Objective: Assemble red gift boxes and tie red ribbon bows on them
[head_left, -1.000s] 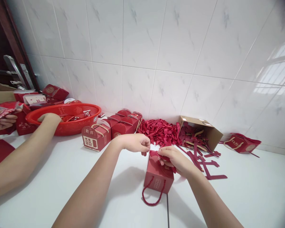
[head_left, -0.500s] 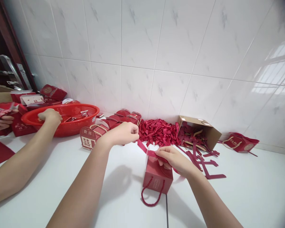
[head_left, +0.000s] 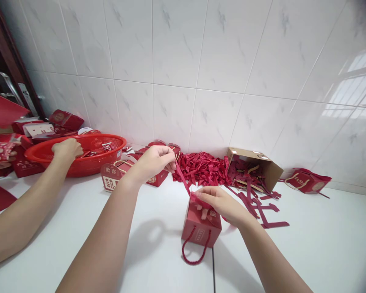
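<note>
My left hand (head_left: 160, 160) pinches one end of a red ribbon (head_left: 182, 178), which slants down to the top of a small red gift box (head_left: 201, 229). On the box's lid, my right hand (head_left: 215, 201) is closed on the ribbon, its fingertips partly hidden beneath the hand. The box stands on the white table, with a dark red rope handle (head_left: 195, 261) drooping from its near side. Behind it lies a heap of loose red ribbons (head_left: 203, 167).
A tipped cardboard box (head_left: 273, 175) spills ribbons and handles on the right, near another red box (head_left: 308, 182). On the left, a co-worker's hand (head_left: 67, 150) reaches into a red plastic basket (head_left: 79, 167). Several finished-looking red boxes (head_left: 110, 177) stand beside it.
My left hand has moved slightly up and left, drawing the ribbon narrower and straighter. My right hand stays on the lid. At the far left, a red sheet has come into view.
</note>
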Action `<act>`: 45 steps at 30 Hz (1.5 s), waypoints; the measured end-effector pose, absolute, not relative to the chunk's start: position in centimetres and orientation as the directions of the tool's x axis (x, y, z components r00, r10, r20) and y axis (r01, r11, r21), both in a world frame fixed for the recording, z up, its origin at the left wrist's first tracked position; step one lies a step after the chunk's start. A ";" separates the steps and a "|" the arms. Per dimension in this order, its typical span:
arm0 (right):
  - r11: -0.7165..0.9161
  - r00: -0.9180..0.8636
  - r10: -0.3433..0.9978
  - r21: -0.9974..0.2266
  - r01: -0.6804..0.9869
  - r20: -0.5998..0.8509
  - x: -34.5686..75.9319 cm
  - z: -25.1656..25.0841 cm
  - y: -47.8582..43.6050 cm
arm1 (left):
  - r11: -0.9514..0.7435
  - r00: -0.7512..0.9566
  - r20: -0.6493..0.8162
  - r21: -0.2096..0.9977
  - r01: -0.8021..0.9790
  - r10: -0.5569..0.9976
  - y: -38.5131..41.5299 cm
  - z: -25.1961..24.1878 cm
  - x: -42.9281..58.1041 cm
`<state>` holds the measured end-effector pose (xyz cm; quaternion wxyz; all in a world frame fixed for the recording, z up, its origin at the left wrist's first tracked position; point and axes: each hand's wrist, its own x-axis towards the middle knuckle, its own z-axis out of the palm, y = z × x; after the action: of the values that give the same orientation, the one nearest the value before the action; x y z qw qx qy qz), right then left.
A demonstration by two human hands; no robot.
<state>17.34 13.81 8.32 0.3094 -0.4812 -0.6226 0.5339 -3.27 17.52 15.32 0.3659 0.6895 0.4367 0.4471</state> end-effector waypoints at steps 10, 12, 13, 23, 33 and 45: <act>-0.061 -0.192 0.980 -0.997 -0.038 -0.053 17.8 7.4 14.9 | -0.510 -0.171 0.482 0.832 -0.217 0.859 17.8 16.3 -4.1; -0.084 -0.173 0.982 -0.995 -0.052 -0.074 17.8 7.4 15.0 | -0.595 -0.310 0.518 0.761 -0.259 0.797 17.9 16.7 -4.7; -0.094 -0.166 0.983 -0.994 -0.053 -0.084 17.7 7.4 15.0 | -0.629 -0.375 0.523 0.732 -0.264 0.766 18.0 16.9 -4.9; -0.022 -0.173 0.985 -0.980 -0.196 0.012 19.0 7.7 15.2 | -0.413 0.029 0.441 0.812 0.412 0.897 16.9 15.5 -3.3; 0.220 0.068 0.970 -0.964 0.149 0.232 21.9 0.9 12.8 | -0.298 0.265 0.217 0.898 0.323 0.940 16.2 4.3 0.5; -0.158 -0.184 0.979 -0.910 -0.384 -0.092 22.1 -1.8 12.5 | -0.151 0.235 0.154 0.988 -0.030 0.960 18.4 1.7 3.4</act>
<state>22.11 12.54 -1.79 0.5157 -0.3770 -0.3940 0.6608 3.36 18.38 1.72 0.5189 0.5899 0.3941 0.4769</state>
